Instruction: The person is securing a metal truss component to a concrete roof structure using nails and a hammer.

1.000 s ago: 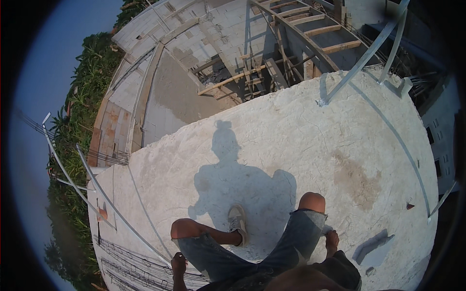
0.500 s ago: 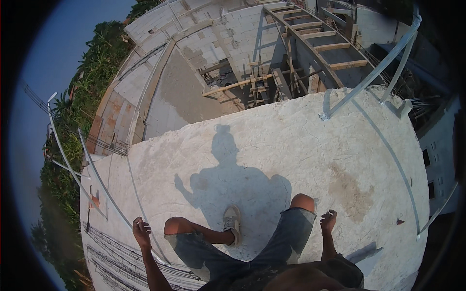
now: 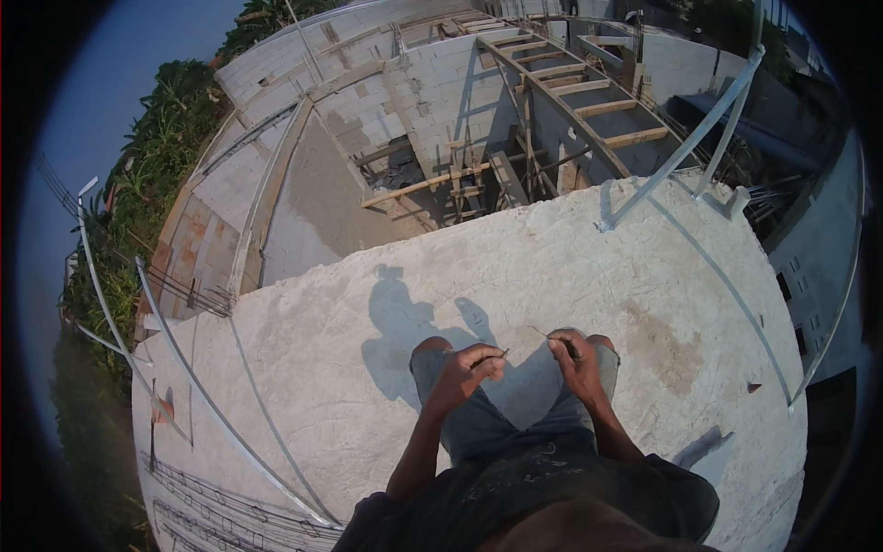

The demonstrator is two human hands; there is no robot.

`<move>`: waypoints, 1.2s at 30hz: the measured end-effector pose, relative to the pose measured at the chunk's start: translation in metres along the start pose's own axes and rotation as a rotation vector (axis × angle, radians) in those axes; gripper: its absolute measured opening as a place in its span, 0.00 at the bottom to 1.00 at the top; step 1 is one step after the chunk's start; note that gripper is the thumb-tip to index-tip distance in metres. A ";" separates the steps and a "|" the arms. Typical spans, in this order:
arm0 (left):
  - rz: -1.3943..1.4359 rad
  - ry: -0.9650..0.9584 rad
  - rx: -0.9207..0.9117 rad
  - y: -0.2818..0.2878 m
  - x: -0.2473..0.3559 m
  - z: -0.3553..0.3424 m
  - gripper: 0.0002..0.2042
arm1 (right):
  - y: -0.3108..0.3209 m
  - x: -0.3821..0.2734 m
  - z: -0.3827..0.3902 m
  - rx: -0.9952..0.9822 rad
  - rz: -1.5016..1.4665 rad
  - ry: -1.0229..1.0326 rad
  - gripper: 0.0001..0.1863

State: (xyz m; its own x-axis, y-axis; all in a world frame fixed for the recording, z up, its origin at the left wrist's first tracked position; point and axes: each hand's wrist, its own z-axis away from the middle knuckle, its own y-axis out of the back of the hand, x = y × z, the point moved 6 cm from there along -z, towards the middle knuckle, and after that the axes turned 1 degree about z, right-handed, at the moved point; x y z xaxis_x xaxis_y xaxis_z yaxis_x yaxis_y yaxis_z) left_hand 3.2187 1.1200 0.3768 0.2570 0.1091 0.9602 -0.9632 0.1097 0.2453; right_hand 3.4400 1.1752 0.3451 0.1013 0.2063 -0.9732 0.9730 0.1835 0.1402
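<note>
My left hand [image 3: 474,368] is raised in front of my left knee, fingers pinched on a small, thin dark piece, perhaps wire. My right hand [image 3: 572,361] is near my right knee, closed on a fine wire-like strand [image 3: 536,329] that juts up-left from the fingers. A short gap separates the hands. Both are over my bent legs in denim shorts [image 3: 441,414], on a rough white concrete slab [image 3: 662,276].
Metal bars [image 3: 681,147] rise from the slab on the right, others [image 3: 184,368] on the left. Rebar lies lower left [image 3: 212,506]. Beyond the slab's edge is a drop to block walls [image 3: 441,101], timber framing [image 3: 607,138] and scaffolding; greenery [image 3: 147,138] stands at left.
My hands have moved from either side of my knees up to the middle, facing each other, with thin pieces pinched in them. My knees are closer together and my shadow has changed shape.
</note>
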 end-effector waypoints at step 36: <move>0.236 -0.017 0.141 -0.050 -0.030 0.024 0.17 | -0.048 0.011 0.030 -0.452 -0.004 -0.279 0.11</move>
State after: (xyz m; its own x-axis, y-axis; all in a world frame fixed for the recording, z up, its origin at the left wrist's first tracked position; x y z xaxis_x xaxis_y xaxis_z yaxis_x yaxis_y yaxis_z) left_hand 3.2576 1.0876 0.3390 0.0240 0.0985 0.9948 -0.9980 -0.0554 0.0295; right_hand 3.4003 1.1397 0.3219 0.2087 -0.0476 -0.9768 0.7931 0.5926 0.1406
